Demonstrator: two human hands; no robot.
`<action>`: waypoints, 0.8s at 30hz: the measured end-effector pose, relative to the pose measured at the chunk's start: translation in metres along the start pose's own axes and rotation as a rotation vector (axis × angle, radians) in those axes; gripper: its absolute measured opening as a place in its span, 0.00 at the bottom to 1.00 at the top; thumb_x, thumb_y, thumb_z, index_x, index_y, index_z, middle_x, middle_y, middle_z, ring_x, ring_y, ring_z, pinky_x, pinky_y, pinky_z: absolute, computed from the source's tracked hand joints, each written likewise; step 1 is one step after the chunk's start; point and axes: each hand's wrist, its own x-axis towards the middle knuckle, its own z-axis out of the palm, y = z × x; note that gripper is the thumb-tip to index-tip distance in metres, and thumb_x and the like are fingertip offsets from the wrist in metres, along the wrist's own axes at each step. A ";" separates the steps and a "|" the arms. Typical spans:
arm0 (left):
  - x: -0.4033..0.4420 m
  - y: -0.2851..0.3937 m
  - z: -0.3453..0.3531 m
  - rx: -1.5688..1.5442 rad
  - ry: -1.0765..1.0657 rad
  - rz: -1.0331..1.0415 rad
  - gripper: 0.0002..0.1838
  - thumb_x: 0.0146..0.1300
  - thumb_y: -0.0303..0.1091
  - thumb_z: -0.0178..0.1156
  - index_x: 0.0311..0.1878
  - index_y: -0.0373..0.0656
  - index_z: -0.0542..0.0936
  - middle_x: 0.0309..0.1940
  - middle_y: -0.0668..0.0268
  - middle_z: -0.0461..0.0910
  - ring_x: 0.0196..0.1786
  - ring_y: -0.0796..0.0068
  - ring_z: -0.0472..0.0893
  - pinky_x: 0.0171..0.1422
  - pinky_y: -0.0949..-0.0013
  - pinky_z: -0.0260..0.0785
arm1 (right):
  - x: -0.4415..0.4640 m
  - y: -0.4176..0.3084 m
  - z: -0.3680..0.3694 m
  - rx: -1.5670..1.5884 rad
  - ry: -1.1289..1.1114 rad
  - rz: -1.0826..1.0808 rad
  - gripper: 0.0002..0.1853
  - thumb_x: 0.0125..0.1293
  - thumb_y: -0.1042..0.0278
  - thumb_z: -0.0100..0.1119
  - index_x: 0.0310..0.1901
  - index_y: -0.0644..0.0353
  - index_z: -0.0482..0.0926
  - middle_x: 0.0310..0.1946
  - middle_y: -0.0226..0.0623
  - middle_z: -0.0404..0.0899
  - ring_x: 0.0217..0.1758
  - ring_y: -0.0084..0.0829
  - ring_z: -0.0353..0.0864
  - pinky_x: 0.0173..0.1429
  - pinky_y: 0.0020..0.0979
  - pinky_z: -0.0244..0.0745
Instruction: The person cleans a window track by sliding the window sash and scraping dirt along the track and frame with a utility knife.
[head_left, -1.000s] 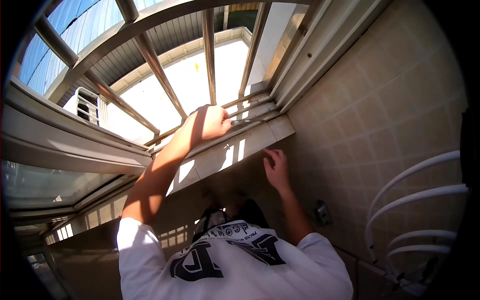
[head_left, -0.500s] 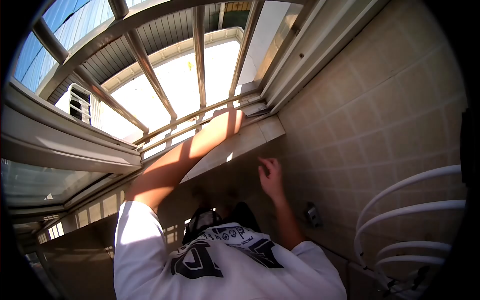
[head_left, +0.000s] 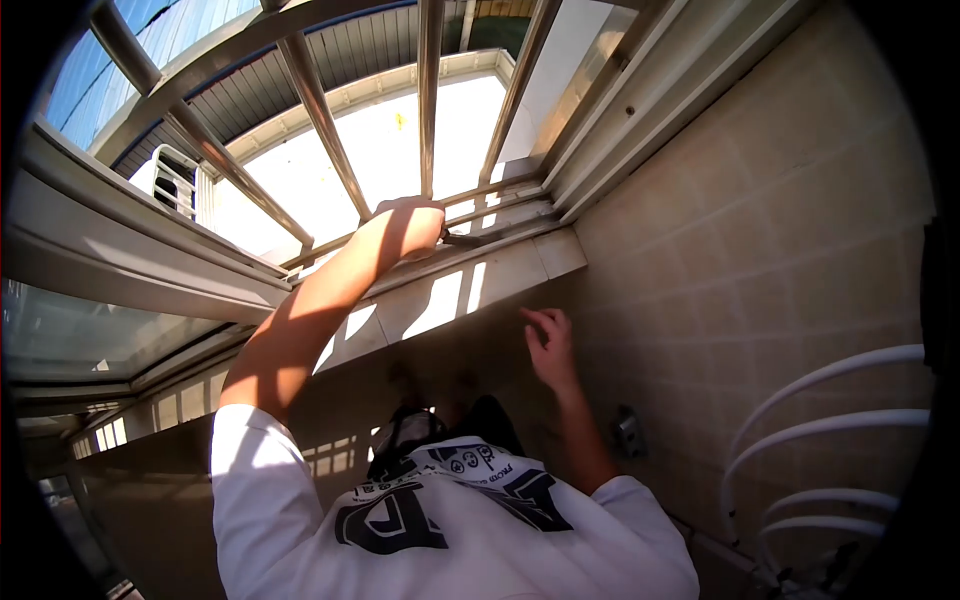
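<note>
My left hand is closed in a fist over the window track, near the foot of the metal bars. A thin dark tool sticks out of the fist to the right and lies along the track; its kind I cannot make out. Sunlight and bar shadows fall across my left arm. Below the sill, my right hand hangs in the air with index finger and thumb apart, holding nothing.
Metal window bars stand just beyond the track. At left is a sliding window pane. A tiled wall rises at right, with curved white rails and a small wall fitting lower down.
My left hand has slid left along the track, and the dark tool has moved left with it. The right hand stays about where it was. The view has shifted slightly.
</note>
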 end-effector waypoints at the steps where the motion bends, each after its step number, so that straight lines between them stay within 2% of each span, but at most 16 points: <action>1: -0.020 -0.009 -0.004 0.039 0.037 -0.047 0.09 0.63 0.31 0.61 0.41 0.41 0.88 0.37 0.51 0.87 0.43 0.48 0.87 0.48 0.52 0.79 | 0.000 0.003 0.002 0.003 0.006 -0.003 0.15 0.70 0.72 0.64 0.56 0.55 0.87 0.50 0.39 0.78 0.57 0.40 0.77 0.58 0.34 0.75; 2: -0.042 -0.001 -0.019 0.069 0.009 -0.167 0.10 0.67 0.34 0.61 0.42 0.42 0.88 0.35 0.52 0.88 0.41 0.47 0.87 0.48 0.52 0.79 | 0.000 0.004 0.002 0.016 0.005 0.015 0.14 0.69 0.72 0.65 0.55 0.56 0.87 0.49 0.41 0.79 0.56 0.42 0.77 0.59 0.37 0.75; 4: -0.081 -0.001 -0.025 0.100 0.144 -0.131 0.11 0.69 0.37 0.62 0.41 0.42 0.89 0.34 0.54 0.88 0.41 0.48 0.87 0.47 0.54 0.79 | 0.000 0.006 0.002 0.044 0.002 0.051 0.13 0.67 0.71 0.65 0.53 0.57 0.87 0.47 0.44 0.81 0.56 0.48 0.79 0.63 0.43 0.74; 6: -0.097 -0.011 -0.011 -0.021 0.207 -0.076 0.12 0.69 0.39 0.63 0.43 0.43 0.89 0.34 0.53 0.88 0.40 0.50 0.88 0.47 0.55 0.80 | 0.000 0.012 0.002 0.043 -0.023 0.049 0.14 0.70 0.72 0.64 0.56 0.56 0.87 0.49 0.40 0.78 0.54 0.39 0.78 0.56 0.35 0.75; 7: -0.110 -0.014 -0.001 -0.068 0.320 -0.052 0.13 0.69 0.39 0.63 0.46 0.42 0.90 0.34 0.51 0.87 0.40 0.50 0.88 0.48 0.55 0.80 | 0.002 0.012 0.003 0.045 -0.033 0.046 0.14 0.71 0.72 0.63 0.57 0.56 0.87 0.50 0.37 0.77 0.54 0.35 0.77 0.53 0.31 0.75; 10: -0.162 -0.013 0.011 -0.131 0.332 -0.242 0.13 0.67 0.38 0.63 0.48 0.43 0.90 0.35 0.51 0.88 0.40 0.50 0.88 0.49 0.54 0.80 | 0.007 -0.001 0.000 0.139 -0.011 0.090 0.13 0.68 0.73 0.64 0.53 0.58 0.87 0.46 0.45 0.81 0.54 0.48 0.80 0.60 0.40 0.75; 12: -0.190 -0.014 0.015 -0.101 0.344 -0.333 0.11 0.66 0.38 0.63 0.43 0.45 0.91 0.33 0.52 0.87 0.39 0.49 0.87 0.47 0.52 0.79 | 0.008 0.003 0.002 0.122 -0.018 0.098 0.13 0.68 0.72 0.64 0.53 0.59 0.86 0.47 0.45 0.81 0.54 0.48 0.80 0.60 0.40 0.75; 14: -0.203 -0.021 0.022 -0.011 0.188 -0.434 0.09 0.66 0.38 0.62 0.36 0.46 0.87 0.29 0.53 0.85 0.37 0.47 0.85 0.44 0.48 0.77 | 0.008 0.003 0.006 0.104 -0.030 0.093 0.14 0.68 0.72 0.64 0.54 0.59 0.86 0.47 0.46 0.80 0.55 0.48 0.80 0.61 0.41 0.74; 18: -0.185 -0.028 0.051 -0.035 0.314 -0.287 0.07 0.67 0.35 0.62 0.39 0.45 0.88 0.31 0.53 0.85 0.38 0.46 0.85 0.44 0.49 0.77 | 0.014 -0.001 0.013 0.068 -0.071 0.049 0.14 0.69 0.70 0.64 0.55 0.57 0.86 0.48 0.45 0.80 0.57 0.48 0.78 0.64 0.43 0.72; 19: -0.175 -0.019 0.051 -0.052 0.316 -0.311 0.07 0.66 0.34 0.63 0.42 0.46 0.88 0.30 0.53 0.85 0.38 0.46 0.85 0.45 0.49 0.78 | 0.015 -0.004 0.015 0.060 -0.084 0.038 0.14 0.69 0.70 0.64 0.55 0.57 0.86 0.48 0.45 0.80 0.57 0.48 0.78 0.64 0.44 0.72; 22: -0.143 -0.017 0.068 -0.036 0.415 -0.190 0.08 0.65 0.32 0.63 0.43 0.46 0.89 0.30 0.54 0.85 0.37 0.48 0.86 0.45 0.52 0.79 | 0.014 -0.009 0.024 0.039 -0.051 -0.041 0.14 0.69 0.72 0.64 0.56 0.55 0.87 0.46 0.37 0.79 0.51 0.37 0.76 0.52 0.32 0.74; 24: -0.125 -0.010 0.071 -0.029 0.483 -0.106 0.08 0.65 0.32 0.63 0.43 0.45 0.88 0.31 0.53 0.85 0.37 0.50 0.86 0.43 0.52 0.79 | 0.014 -0.020 0.020 0.079 -0.093 0.023 0.14 0.69 0.71 0.64 0.55 0.56 0.86 0.47 0.42 0.80 0.55 0.44 0.77 0.60 0.40 0.72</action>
